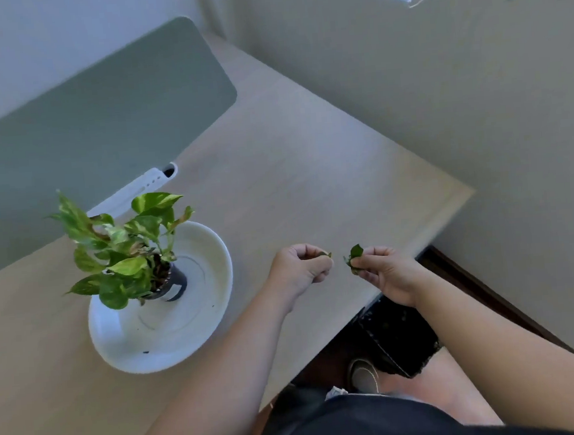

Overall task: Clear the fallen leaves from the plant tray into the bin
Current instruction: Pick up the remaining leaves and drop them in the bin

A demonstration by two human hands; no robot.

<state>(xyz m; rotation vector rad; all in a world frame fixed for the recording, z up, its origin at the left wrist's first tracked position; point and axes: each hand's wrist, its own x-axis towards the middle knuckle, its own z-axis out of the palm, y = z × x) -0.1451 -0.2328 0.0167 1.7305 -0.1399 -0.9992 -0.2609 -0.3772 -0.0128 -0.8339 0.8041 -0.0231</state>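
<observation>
A sage-green flat panel with rounded corners [99, 118] stands along the far left edge of the pale, matte wood-grain surface [293, 182], and a white plastic strip with a dark opening at its end [139, 189] lies at its foot. In front of it sits a round, smooth white plastic plant tray [198, 327], shallow and glossy, with a few dark specks on its floor. A small dark pot [172, 284] stands in the tray toward its left side, holding a plant with glossy heart-shaped leaves streaked green and yellow [120, 251]. To the right, above the bare surface near its front edge, the left hand [300, 271] has its fingers curled together, pinching a small green leaf scrap [325, 254] at the fingertips. Just beside it, not touching, the right hand [386, 273] pinches a larger, crumpled dark green leaf [354, 255] between thumb and fingers. Below the surface edge, under the right hand, stands a black bin with a shiny liner [398, 339] on a dark floor. No writing can be read anywhere.
</observation>
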